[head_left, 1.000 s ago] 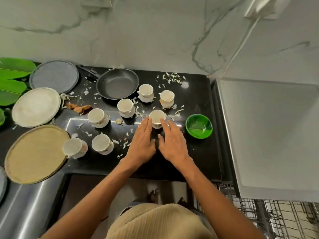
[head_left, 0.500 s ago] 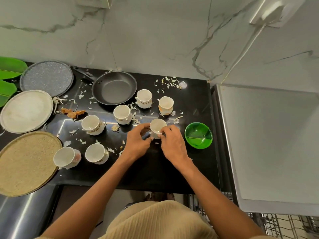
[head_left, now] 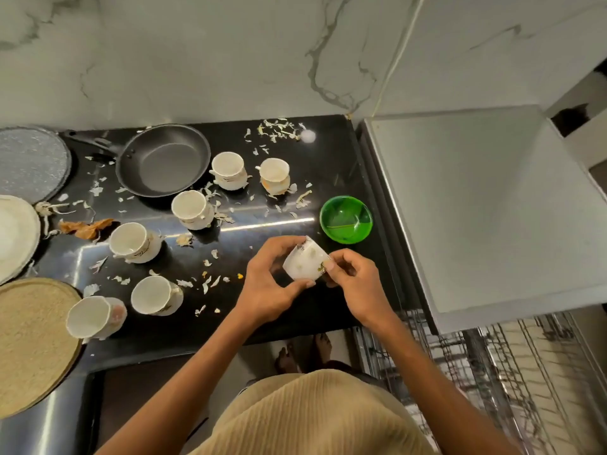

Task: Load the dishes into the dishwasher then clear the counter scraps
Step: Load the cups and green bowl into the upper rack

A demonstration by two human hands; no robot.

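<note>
A white teacup with gold marks is lifted off the black counter and tipped, its base toward me. My left hand grips its left side and my right hand pinches its right side. Several more white cups stand on the counter, among them one beside the pan and one near the front. Pale peel scraps lie scattered among them. The dishwasher rack shows at the lower right.
A dark frying pan sits at the back. A green bowl is right of my hands. A grey round plate, a white plate and a woven round mat lie left. A white appliance top fills the right.
Both hands went from lying flat by the cup to closing round it, then lifted it off the counter and tipped it over.
</note>
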